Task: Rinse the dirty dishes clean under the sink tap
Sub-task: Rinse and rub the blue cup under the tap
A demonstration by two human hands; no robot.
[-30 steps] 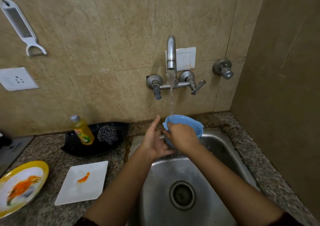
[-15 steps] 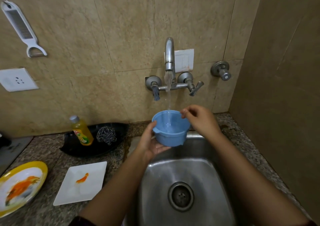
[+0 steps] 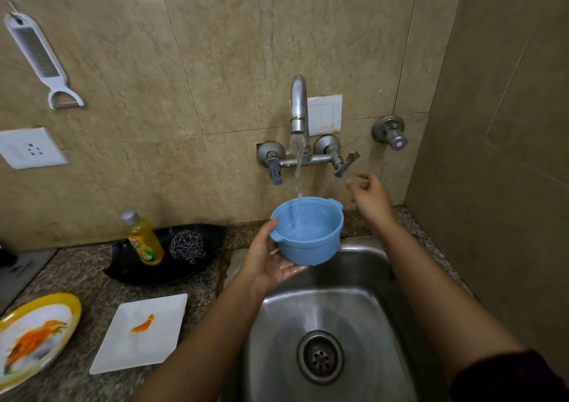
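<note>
- Right hand (image 3: 371, 197) has left the rim of the blue bowl (image 3: 311, 241) and now sits higher and further right, just below the right tap lever (image 3: 345, 163). The bowl stays under the stream, carried by the left hand (image 3: 268, 263) alone.
- Bench (image 3: 92, 281): granite, left of the sink. It carries two soiled plates and a black dish (image 3: 191, 266).
- Sink (image 3: 354, 303): steel basin directly below the bowl, drain uncovered.
- Tap (image 3: 298, 106): wall-mounted and running; the water stream (image 3: 298, 174) falls inside the bowl.
- Yellow-rimmed plate (image 3: 34, 337): heavy orange residue, lying at the bench's near left, well apart from the tap.
- White square plate (image 3: 140, 334): one orange smear, lying between the yellow-rimmed plate and the sink.
- Blue bowl: roughly upright, held in the air over the sink's back left edge, water pooling inside. No residue is visible in it.
- Left hand: palm and fingers cupped under the bowl's base, thumb against the rim by the near lug.
- Right hand: fingers loosely curled, holding nothing, near the lever but not touching it.
- Assessment: the bowl's rinse is the step in hand and looks close to done; both plates remain, so the task is at an early stage.
- Next move, as judged: the right hand looks set for the lever, and whether to adjust or stop the flow cannot be told. The bowl then needs tipping out over the sink, and a one-handed hold on wet plastic calls for a firm grip.
</note>
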